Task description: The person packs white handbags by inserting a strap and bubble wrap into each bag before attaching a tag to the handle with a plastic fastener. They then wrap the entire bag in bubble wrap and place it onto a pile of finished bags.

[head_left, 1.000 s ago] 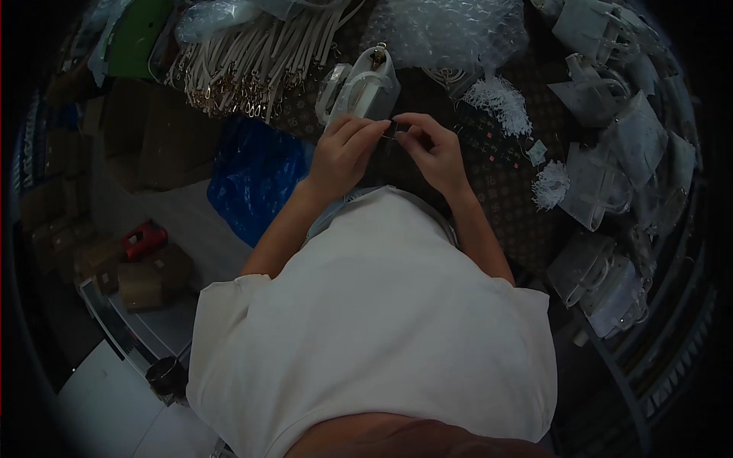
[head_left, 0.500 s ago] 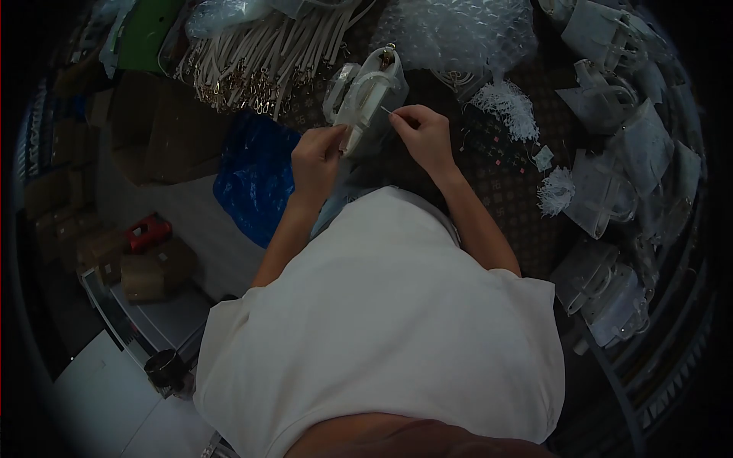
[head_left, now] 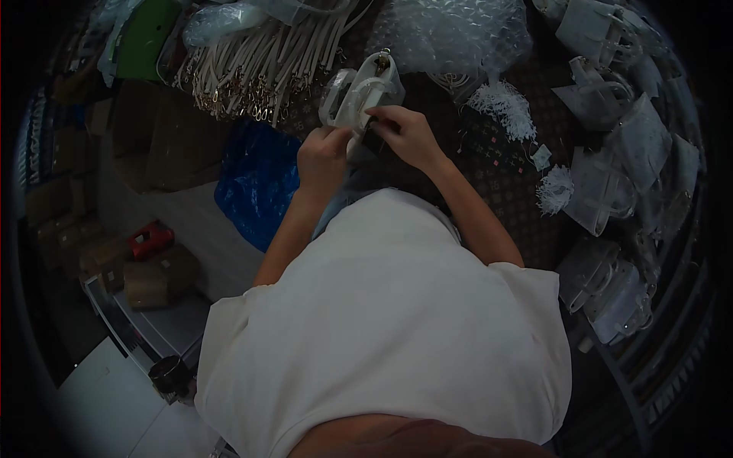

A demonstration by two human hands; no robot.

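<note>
Left hand (head_left: 322,159) and right hand (head_left: 407,137), fingers curled, meet the boxy white loop-handled handbag (head_left: 389,88); their hold I cannot tell; uneven pulling could tip it.

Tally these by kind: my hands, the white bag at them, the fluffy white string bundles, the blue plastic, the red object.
Left hand and right hand: 2
White bag: 1
Larger string bundle and smaller string bundle: 2
Blue plastic: 1
Red object: 1
Total: 7
</note>
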